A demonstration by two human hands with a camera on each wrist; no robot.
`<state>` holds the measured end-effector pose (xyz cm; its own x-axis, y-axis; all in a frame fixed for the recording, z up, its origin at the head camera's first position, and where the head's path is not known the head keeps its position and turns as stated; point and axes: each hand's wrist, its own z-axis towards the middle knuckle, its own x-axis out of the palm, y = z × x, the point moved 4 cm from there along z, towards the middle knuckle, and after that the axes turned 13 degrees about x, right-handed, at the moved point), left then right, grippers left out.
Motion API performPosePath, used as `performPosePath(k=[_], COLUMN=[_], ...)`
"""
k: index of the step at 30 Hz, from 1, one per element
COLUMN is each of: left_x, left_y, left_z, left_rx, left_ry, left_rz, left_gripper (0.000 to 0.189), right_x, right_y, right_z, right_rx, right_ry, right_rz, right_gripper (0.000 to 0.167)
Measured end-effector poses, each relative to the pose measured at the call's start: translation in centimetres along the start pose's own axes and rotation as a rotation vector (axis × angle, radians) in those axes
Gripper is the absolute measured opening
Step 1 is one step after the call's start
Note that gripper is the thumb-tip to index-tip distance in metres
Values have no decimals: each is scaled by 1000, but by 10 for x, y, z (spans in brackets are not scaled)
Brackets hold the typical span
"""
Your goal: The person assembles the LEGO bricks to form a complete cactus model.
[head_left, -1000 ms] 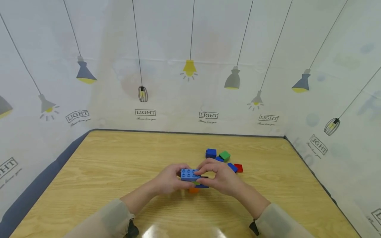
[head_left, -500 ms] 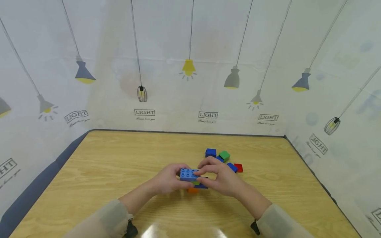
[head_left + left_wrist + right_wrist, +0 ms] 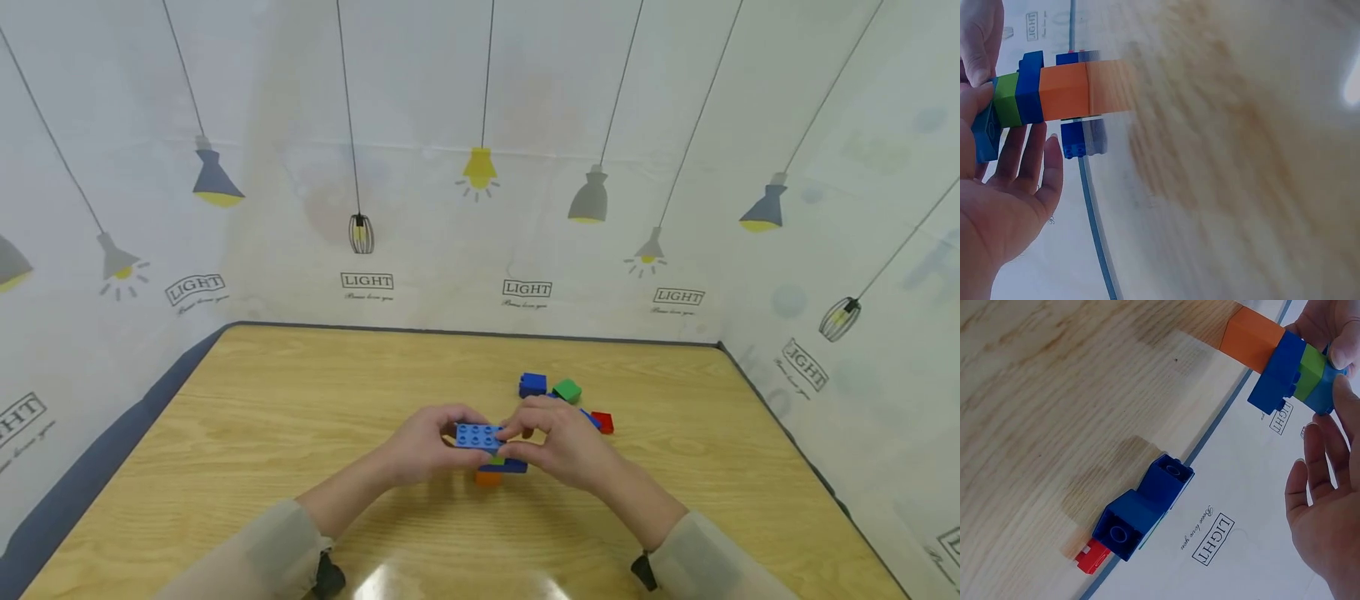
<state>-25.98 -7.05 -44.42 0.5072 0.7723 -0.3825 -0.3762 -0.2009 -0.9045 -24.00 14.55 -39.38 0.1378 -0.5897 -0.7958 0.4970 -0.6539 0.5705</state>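
Observation:
A stack of building bricks stands upright on the table between the hands. An orange brick [image 3: 1063, 92] forms its base, with a dark blue brick [image 3: 1275, 372] over it, jutting to the right. Above that is a green brick [image 3: 1311, 370], topped by a light blue brick [image 3: 474, 435] with its studs upward. The left hand [image 3: 427, 446] grips the light blue brick's left end between thumb and fingers. At the other end, the right hand [image 3: 558, 442] pinches it with thumb and forefinger, the remaining fingers spread loosely in the right wrist view.
Behind the right hand lie loose bricks: a dark blue brick [image 3: 532, 384], a green brick [image 3: 567, 391] and a red brick [image 3: 603, 422], with more blue ones partly hidden by that hand. A wall sheet printed with lamps borders the wooden table [image 3: 300, 375].
Both hands stay at the light blue brick. The right hand's fingers have bent slightly and shifted a little, covering more of the loose blue bricks behind. The stack stays in place.

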Motion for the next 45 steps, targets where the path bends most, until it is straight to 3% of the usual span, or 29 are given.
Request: performPosePath(k=[5,10,16,21,33,45], left_x=[1,1,2,3,5,7], left_y=[-1,-3,-2,-2,-5,-10], left_z=[1,2,-1,-3,0,4], left_rx=[-16,-5,-4,1,68,45], left_ry=[-5,5,-11,-42,-59,-46], left_rz=[21,39,-10,-50,-63,-35], left_gripper=[31,29,36,41,33,23], right_x=[-2,-2,-1,-1,-2,-6], right_y=[-2,-4,-6,-4,-3,-3], right_z=[-2,-4,-5,-5,-5,-10], right_rx=[-1,49,94,68,29,17], right_ry=[-8,28,71,66,40,40], right_rz=[10,62,70,53,48,-3], right_gripper=[12,13,16,17,16,16])
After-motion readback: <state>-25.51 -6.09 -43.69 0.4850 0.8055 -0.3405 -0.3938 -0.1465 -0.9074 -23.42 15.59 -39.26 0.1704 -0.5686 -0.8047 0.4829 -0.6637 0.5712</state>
